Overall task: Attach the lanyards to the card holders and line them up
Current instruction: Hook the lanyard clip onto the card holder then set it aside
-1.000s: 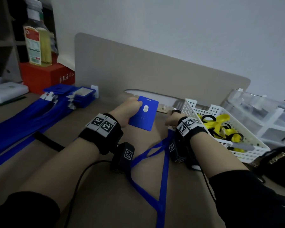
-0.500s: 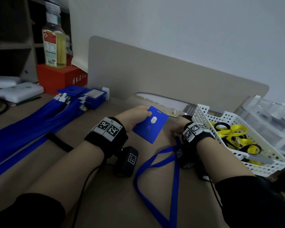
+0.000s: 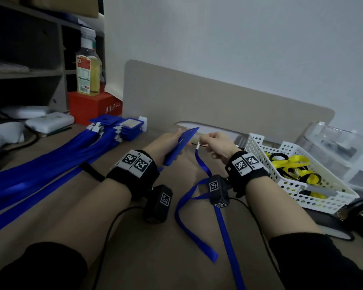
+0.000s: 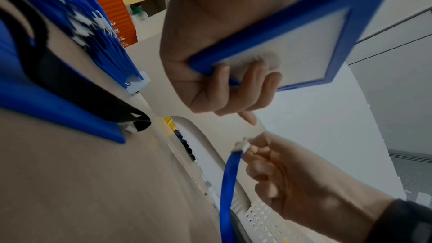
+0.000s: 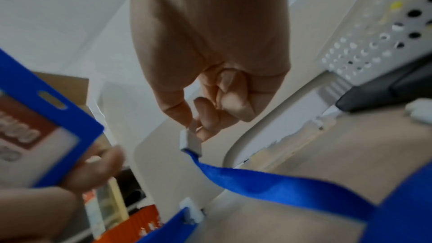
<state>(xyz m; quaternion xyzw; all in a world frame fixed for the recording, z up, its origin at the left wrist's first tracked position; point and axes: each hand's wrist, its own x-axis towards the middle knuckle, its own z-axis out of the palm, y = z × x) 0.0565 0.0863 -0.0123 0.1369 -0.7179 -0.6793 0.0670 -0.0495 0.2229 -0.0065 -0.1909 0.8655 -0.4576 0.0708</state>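
Bottle (image 3: 88, 65): standing upright on the red box (image 3: 92, 107), far left.
White basket (image 3: 323, 197): sitting on the desk (image 3: 134, 258), right side, holding yellow straps (image 3: 291, 166).
Clear organiser (image 3: 344, 147): sitting behind the basket.

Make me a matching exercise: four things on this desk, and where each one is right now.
1. blue plastic card holder
2. white lanyard clip
3. yellow lanyards
4. yellow-liquid bottle

A. on the red box
B. in the white perforated basket
C. gripped by the left hand
D. pinched by the right hand

Pairs: 1-C, 2-D, 3-B, 4-A
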